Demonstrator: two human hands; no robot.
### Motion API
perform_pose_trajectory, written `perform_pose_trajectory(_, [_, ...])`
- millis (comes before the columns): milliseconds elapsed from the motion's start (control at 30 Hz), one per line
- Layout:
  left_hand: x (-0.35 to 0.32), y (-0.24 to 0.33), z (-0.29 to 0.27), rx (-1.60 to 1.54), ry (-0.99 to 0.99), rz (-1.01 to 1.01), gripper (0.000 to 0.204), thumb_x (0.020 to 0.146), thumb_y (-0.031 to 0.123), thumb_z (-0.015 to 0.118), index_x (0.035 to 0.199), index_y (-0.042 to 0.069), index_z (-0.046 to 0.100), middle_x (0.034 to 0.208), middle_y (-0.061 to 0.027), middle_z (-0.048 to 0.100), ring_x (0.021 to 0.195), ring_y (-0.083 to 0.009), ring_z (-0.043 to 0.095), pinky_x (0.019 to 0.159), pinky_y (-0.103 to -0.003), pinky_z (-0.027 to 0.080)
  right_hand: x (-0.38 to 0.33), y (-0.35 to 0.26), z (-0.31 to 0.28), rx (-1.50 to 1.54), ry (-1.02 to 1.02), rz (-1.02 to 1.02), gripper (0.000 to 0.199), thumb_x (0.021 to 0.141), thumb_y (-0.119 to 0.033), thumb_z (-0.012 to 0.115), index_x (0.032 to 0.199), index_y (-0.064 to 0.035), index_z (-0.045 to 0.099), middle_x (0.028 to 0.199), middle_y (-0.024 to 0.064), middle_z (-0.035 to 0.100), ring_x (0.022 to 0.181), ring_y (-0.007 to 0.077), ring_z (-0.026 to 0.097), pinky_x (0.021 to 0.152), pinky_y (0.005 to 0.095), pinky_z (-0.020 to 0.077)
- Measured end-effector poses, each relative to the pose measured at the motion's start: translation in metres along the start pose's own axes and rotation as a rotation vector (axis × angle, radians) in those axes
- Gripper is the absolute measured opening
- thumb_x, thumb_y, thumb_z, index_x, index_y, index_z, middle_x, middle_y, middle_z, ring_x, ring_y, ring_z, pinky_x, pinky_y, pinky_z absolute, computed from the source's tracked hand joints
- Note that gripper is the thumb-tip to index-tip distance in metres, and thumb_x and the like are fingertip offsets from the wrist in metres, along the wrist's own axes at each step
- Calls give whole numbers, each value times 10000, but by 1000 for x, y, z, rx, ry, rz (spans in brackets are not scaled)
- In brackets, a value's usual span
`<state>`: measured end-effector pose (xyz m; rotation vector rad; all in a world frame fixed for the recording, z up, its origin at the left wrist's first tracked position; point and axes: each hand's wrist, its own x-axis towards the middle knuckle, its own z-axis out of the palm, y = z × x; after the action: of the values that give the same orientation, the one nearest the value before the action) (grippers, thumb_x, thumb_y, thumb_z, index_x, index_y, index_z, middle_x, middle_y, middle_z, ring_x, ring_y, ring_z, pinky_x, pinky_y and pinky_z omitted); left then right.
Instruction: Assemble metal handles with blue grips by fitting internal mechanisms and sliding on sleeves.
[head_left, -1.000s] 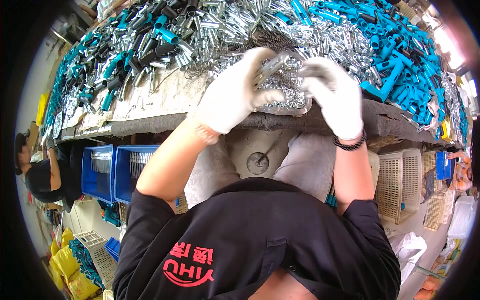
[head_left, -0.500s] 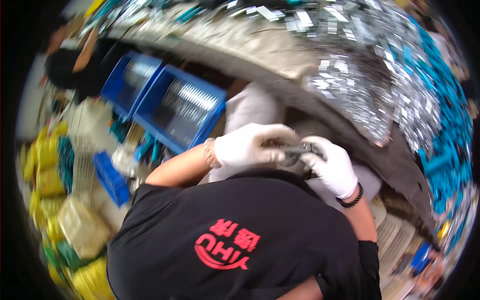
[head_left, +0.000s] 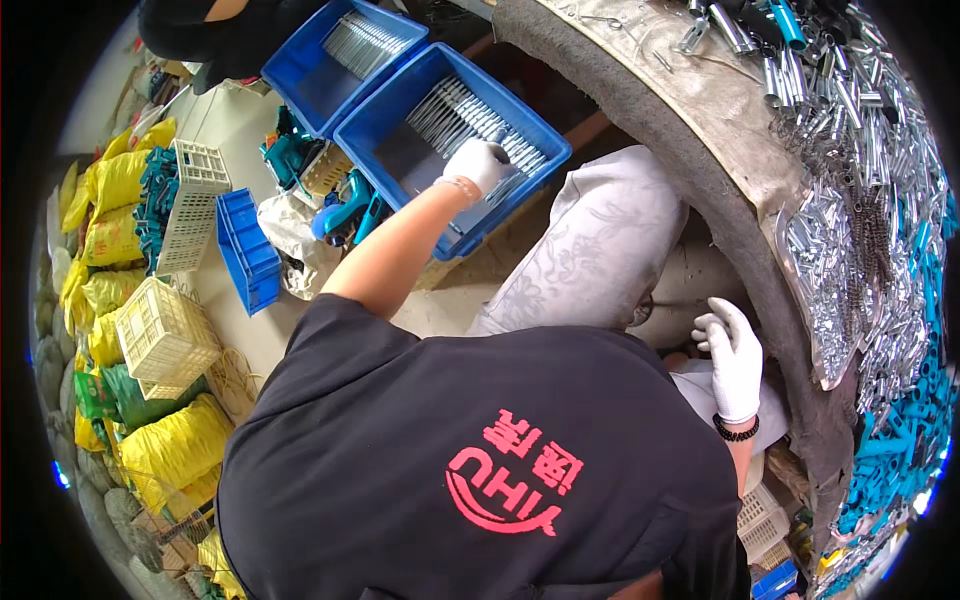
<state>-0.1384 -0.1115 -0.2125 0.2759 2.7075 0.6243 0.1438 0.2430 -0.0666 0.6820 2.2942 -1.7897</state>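
Note:
My left hand (head_left: 476,168), in a white glove, reaches into the nearer blue bin (head_left: 355,138). It is closed over a row of slender silvery metal parts (head_left: 455,115), and its fingertips point down among them. Whatever its fingers hold is hidden. My right hand (head_left: 734,362), also gloved in white, hovers over my right knee, beside the edge of the cloth-covered bench (head_left: 725,190). Its fingers are loosely bent and apart, with nothing between them.
Another blue bin (head_left: 300,70) with similar parts stands just beyond, near a person in black (head_left: 225,40). Loose metal tubes (head_left: 790,85), springs and teal pieces (head_left: 890,450) heap the bench at right. Left are crates (head_left: 165,335), yellow sacks (head_left: 180,450) and a blue basket (head_left: 248,250).
My hands, earlier together around a small dark metal part in front of me, have separated. The left went out to the blue bin; the right is now empty. My view has shifted.

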Motion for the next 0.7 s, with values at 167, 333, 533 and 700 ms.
perform_pose_trajectory(167, [17, 1, 38, 154, 136, -131, 215, 786, 299, 746, 946, 166, 802, 1046, -202, 662, 984, -338, 667, 896, -414, 546, -8, 8, -9, -16, 69, 42, 340, 993, -59, 533, 1318, 35, 571, 1060, 111, 688, 900, 146, 659, 803, 262, 524])
perform_pose_trajectory(333, [19, 6, 44, 170, 177, -134, 195, 788, 307, 748, 922, 176, 802, 1143, -188, 612, 991, -347, 664, 902, -418, 540, -8, 12, -6, -1, 90, 58, 336, 993, -64, 539, 1312, 37, 574, 1063, 114, 689, 900, 147, 662, 804, 261, 524])
perform_pose_trajectory(533, [-29, 32, -21, -50, 239, 39, 238, 792, 256, 711, 939, 87, 789, 1057, -193, 636, 1021, -348, 628, 921, -403, 500, -2, -1, 4, -12, -23, -50, 301, 977, -49, 564, 1262, 42, 604, 1048, 107, 700, 916, 154, 666, 847, 277, 529])
perform_pose_trajectory(700, [-123, 135, -87, -212, 234, 450, 167, 766, 149, 720, 892, 44, 754, 1008, -199, 617, 962, -348, 609, 856, -387, 486, 13, -51, 26, -214, -8, -508, 395, 882, -108, 727, 1258, -23, 638, 1180, 132, 671, 1094, 228, 653, 951, 341, 513])
